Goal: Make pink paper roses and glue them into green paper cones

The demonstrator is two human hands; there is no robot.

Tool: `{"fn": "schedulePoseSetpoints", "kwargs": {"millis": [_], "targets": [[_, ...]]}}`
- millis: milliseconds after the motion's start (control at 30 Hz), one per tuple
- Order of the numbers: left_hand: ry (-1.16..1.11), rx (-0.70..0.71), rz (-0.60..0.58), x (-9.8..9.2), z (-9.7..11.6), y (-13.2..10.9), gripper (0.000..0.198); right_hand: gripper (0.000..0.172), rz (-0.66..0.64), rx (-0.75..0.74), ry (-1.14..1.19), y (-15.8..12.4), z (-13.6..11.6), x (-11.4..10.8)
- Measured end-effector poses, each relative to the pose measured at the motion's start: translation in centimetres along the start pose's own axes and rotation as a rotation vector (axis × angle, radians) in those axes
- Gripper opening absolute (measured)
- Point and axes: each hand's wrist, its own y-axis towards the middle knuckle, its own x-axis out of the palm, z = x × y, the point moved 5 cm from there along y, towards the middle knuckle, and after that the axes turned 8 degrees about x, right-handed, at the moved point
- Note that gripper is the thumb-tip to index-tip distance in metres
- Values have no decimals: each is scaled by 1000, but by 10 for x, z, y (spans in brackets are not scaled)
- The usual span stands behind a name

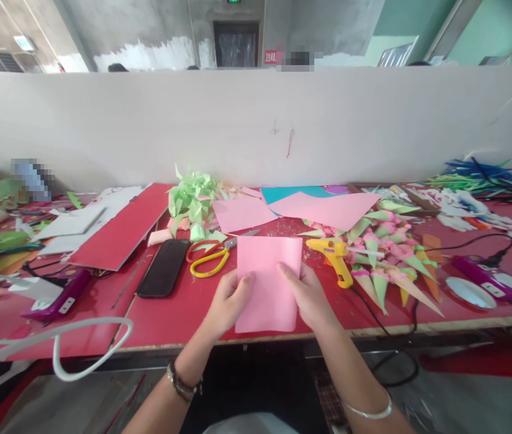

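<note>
A pink sheet of paper [269,301] is held upright in front of me, over the table's front edge. My left hand [233,295] grips its left side, thumb on the near face and fingers hidden behind. On the other side my right hand [305,292] pinches it the same way, thumb across the front. Just left of the sheet lie yellow-handled scissors [209,263], their blades partly behind the paper. To the right rests a yellow hot glue gun [338,260] on its side, beside a heap of green and pink paper cones [380,274].
A black phone [164,268] lies left of the scissors, near a red board [120,232]. Green paper strips [195,199] and pink sheets [323,208] lie behind. Purple power strips [493,277] and cables sit at both sides. A white partition [238,126] closes the back.
</note>
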Motion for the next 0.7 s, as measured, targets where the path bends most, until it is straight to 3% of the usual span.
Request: {"fn": "schedulePoseSetpoints", "kwargs": {"millis": [367, 700], "targets": [[14, -15, -42, 4, 13, 2, 42, 35, 0, 13, -52, -3, 3, -7], [35, -78, -41, 4, 6, 0, 43, 36, 2, -2, -130, -7, 1, -5]]}}
